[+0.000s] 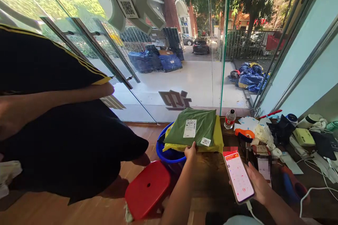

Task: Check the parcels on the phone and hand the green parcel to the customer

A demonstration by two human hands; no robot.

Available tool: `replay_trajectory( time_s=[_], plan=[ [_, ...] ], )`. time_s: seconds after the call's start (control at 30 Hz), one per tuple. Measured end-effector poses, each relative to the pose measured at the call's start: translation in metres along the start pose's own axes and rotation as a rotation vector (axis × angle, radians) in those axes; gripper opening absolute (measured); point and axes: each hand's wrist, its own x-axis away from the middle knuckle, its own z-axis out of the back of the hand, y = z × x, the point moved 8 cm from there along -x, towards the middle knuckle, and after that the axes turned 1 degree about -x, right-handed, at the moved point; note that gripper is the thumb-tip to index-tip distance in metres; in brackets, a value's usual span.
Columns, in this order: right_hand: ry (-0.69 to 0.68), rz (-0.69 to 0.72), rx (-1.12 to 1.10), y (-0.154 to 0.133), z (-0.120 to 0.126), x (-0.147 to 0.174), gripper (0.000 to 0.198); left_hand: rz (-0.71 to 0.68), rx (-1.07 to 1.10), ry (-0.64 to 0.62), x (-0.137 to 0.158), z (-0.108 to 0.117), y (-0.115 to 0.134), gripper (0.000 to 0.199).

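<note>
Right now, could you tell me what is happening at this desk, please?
The left hand rests on the near edge of a green parcel lying on a yellow parcel on the wooden desk. The right hand holds a phone, its screen lit. Another person in black stands at the left.

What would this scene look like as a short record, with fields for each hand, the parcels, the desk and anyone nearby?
left hand: left hand touches the near edge of the green parcel
right hand: right hand holds a phone, screen lit, cable plugged in
parcels: green parcel lies on a yellow parcel, over a blue tub
desk: bottle, papers, cables
nearby: person in black stands at left; red stool
</note>
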Motion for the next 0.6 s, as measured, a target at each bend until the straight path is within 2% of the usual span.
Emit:
replay_trajectory(
  time_s=[0.13,0.27,0.43,0.6],
  plan=[
    [0.036,-0.008,0.144,-0.003,-0.008,-0.014,0.075,0.095,0.052,-0.101,0.017,-0.006,-0.018,0.011],
    [0.046,0.098,0.224,-0.012,-0.023,-0.03,0.075,0.204,0.051,-0.244,0.043,-0.004,-0.037,0.012],
    [0.197,0.138,0.231,-0.011,-0.02,-0.042,0.065,0.328,-0.063,-0.382,0.091,0.021,-0.062,0.017],
    [0.317,0.195,0.245,-0.005,-0.014,-0.051,0.058,0.253,-0.17,-0.443,0.119,0.057,-0.069,0.023]
  ],
)
